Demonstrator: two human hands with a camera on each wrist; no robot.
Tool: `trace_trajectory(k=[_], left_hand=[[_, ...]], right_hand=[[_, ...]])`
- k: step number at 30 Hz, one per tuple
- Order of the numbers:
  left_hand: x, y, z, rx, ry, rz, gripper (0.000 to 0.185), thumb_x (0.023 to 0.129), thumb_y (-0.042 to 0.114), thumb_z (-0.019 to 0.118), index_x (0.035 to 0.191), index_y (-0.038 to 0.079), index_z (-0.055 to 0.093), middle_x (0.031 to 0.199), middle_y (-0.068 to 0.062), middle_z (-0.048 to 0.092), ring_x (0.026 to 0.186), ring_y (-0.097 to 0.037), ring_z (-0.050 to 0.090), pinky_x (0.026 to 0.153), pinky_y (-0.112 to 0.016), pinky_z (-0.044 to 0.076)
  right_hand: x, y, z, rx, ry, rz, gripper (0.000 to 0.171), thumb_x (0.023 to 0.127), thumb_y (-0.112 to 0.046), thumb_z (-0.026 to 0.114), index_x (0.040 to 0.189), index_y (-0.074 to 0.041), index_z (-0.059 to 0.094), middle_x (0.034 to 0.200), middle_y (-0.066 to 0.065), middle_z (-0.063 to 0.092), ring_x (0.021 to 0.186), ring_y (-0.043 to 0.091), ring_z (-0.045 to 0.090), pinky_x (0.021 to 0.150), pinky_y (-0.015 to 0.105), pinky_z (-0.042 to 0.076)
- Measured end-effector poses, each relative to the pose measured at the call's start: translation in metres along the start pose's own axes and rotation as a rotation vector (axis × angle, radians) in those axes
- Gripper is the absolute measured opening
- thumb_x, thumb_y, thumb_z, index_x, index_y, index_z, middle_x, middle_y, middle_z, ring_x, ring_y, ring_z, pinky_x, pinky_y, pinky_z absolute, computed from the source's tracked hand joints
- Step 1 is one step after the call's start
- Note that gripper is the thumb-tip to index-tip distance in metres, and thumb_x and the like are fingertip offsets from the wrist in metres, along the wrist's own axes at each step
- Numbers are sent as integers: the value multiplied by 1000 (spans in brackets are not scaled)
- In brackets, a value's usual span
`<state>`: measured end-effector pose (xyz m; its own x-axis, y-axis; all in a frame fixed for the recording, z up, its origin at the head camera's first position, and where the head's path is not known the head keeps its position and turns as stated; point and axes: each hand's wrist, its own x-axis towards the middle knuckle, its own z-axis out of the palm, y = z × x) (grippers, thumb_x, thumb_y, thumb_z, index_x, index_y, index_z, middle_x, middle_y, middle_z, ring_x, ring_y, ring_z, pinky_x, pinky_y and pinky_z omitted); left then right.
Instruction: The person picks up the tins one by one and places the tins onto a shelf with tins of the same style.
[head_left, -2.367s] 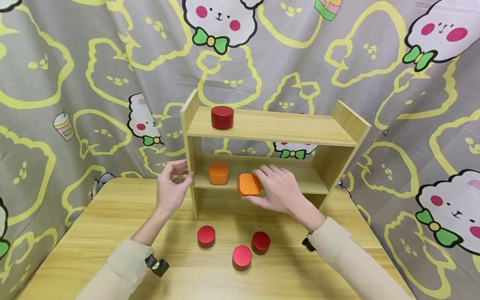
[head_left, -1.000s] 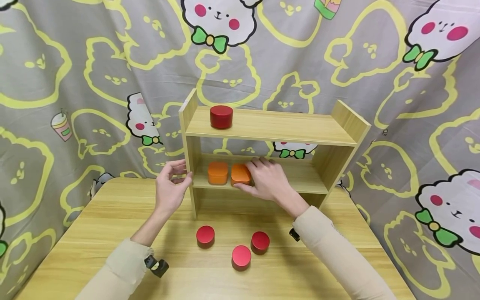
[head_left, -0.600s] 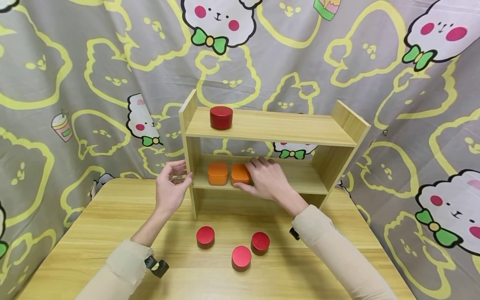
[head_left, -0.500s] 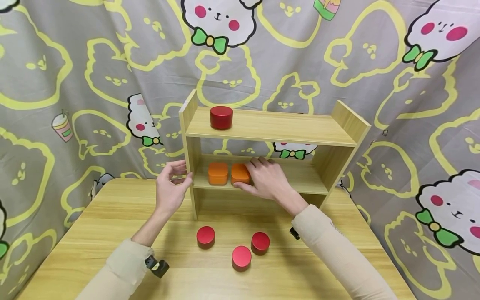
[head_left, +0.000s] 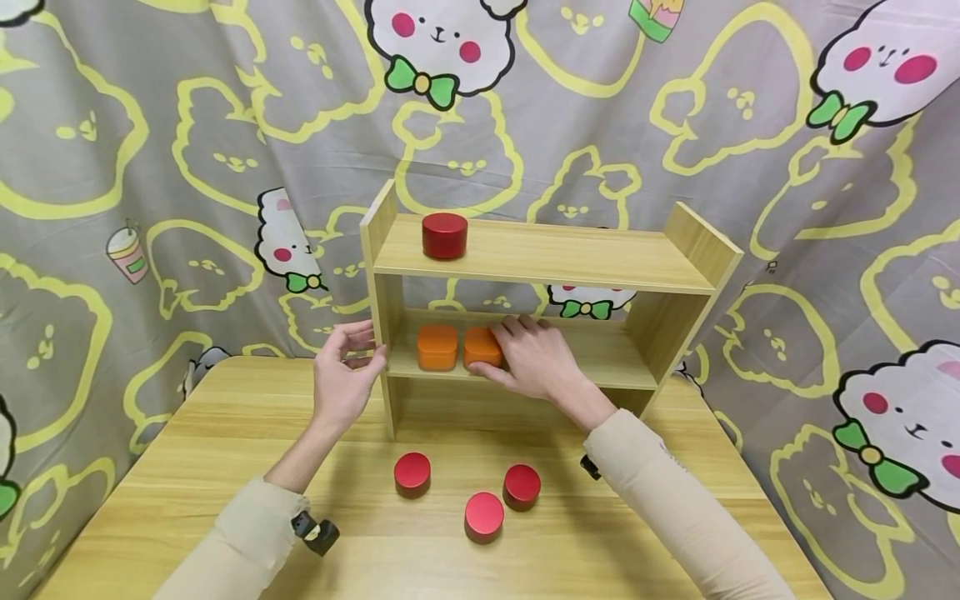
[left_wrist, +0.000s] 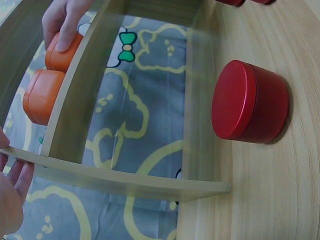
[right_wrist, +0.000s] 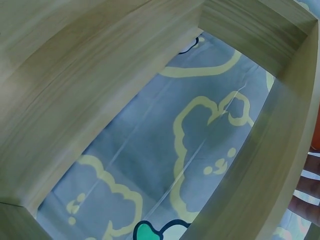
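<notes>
A two-level wooden shelf [head_left: 547, 254] stands at the back of the table. On its lower board two orange square tins sit side by side, the left one [head_left: 437, 347] free. My right hand [head_left: 501, 354] grips the right orange tin [head_left: 480, 345], fingers over its top and thumb at its front. In the left wrist view a right-hand finger [left_wrist: 66, 35] lies on that tin [left_wrist: 59, 54]. My left hand [head_left: 367, 350] holds the shelf's left side panel [head_left: 381, 275], fingers curled round its edge. A dark red round tin [head_left: 444, 235] stands on the top board.
Three red round tins stand on the table in front of the shelf: left [head_left: 412, 472], right [head_left: 522, 486], nearest [head_left: 483, 516]. A patterned curtain [head_left: 150, 167] hangs close behind and at both sides. The table [head_left: 225, 500] edges run left and right.
The right hand has carried the orange tin from the shelf's front edge leftwards onto the lower board, beside the other orange tin. Over the last second nothing moves. The left hand stays put.
</notes>
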<state>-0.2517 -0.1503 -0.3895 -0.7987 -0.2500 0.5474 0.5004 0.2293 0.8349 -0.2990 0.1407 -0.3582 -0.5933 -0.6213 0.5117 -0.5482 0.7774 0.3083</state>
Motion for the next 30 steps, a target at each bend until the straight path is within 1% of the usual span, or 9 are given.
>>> trace_trajectory(k=[4,11,14,19,21,25,27,30], left_hand=[[0,0,0,-2,-2,0,37,89,-11,72,124,-1,68,110,-21,71,91,4,67,78,-12,61],[-1,-1,-1,5,-9,-1,37,89,-10,72,124,-1,68,111,-22,71,91,4,67,77,-11,60],[0,-1,-1,1,-6,-1,37,88,-10,72,124,-1,68,110,-22,71,91,4,67,77,-10,59],[0,-1,0,-4,-3,-4,37,89,-10,72,124,-1,68,109,-22,70,91,4,67,77,-10,59],[0,-2,0,-3,-2,-4,37,88,-10,72,124,-1,68,109,-21,70,91,4,67,77,-10,60],[1,-3,0,2,2,2,36,88,-10,72,123,-1,68,108,-19,70,91,4,67,78,-13,61],[1,-3,0,1,3,4,36,88,-10,72,123,-1,68,108,-19,70,91,4,67,78,-14,61],[0,-3,0,-3,-1,0,36,88,-10,72,123,-1,68,108,-20,70,91,3,67,78,-13,61]], right_hand=[[0,1,0,-6,17,-12,64,93,-76,58,110,-16,69,98,2,69,82,20,66,51,33,50],[-8,8,-4,-58,81,-40,68,91,-78,59,114,-15,71,103,3,72,86,22,70,53,34,54],[-14,10,-7,-60,99,-51,69,90,-77,61,117,-13,70,107,5,73,90,25,72,57,36,58],[-24,11,-12,-47,114,-59,74,88,-75,65,124,-11,67,115,9,72,103,30,72,63,40,61],[-28,9,-15,-47,106,-60,76,88,-76,63,128,-12,66,117,10,71,107,31,71,65,41,62],[-36,7,-21,-52,81,-59,80,89,-77,60,134,-11,64,121,11,70,112,32,70,76,42,64],[-40,6,-24,-56,73,-61,81,91,-77,57,137,-11,63,122,11,70,114,32,69,82,43,64],[-46,6,-26,-64,72,-73,84,94,-79,50,140,-10,62,124,12,71,112,32,70,86,43,64]])
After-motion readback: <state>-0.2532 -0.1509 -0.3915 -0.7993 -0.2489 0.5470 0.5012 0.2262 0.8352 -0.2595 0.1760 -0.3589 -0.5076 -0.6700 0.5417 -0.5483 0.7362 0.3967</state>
